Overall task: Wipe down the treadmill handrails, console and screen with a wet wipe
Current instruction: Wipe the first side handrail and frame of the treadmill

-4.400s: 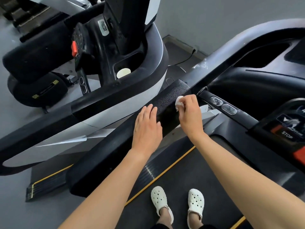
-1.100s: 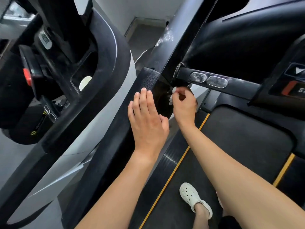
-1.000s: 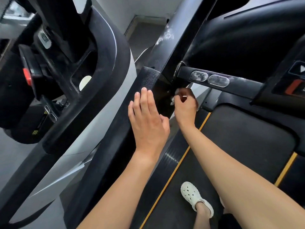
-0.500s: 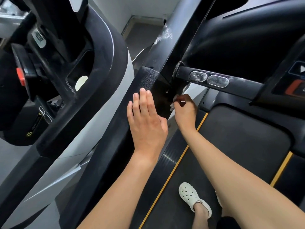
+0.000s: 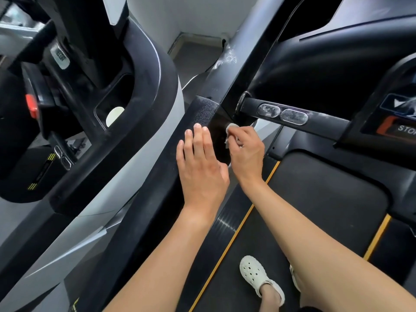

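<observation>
Standing on the treadmill belt, the person shows one white shoe at 5 o'clock, with both forearms reaching up toward the centre. The left hand lies flat, fingers straight and together, on the black foam handrail, which runs from 7 o'clock up toward 12. It has not shifted over the last few seconds and reads as a brace. Just beside it, at its 3 o'clock, the right hand pinches the bunched wet wipe between thumb and curled fingertips against the rail's inner face. A few seconds back the wipe was rubbing the top of the foam. It then dropped to the shaded inner side, and in the last half second it has crept toward 1 o'clock, close under the root of the crossbar. I judge this end of the handrail nearly done and the crossbar next; its two oval sensor pads look smeared. Farther out at 3 o'clock, the console with its STOP key lies well apart from the wipe. The console and the screen, which is out of view, probably remain to do.
</observation>
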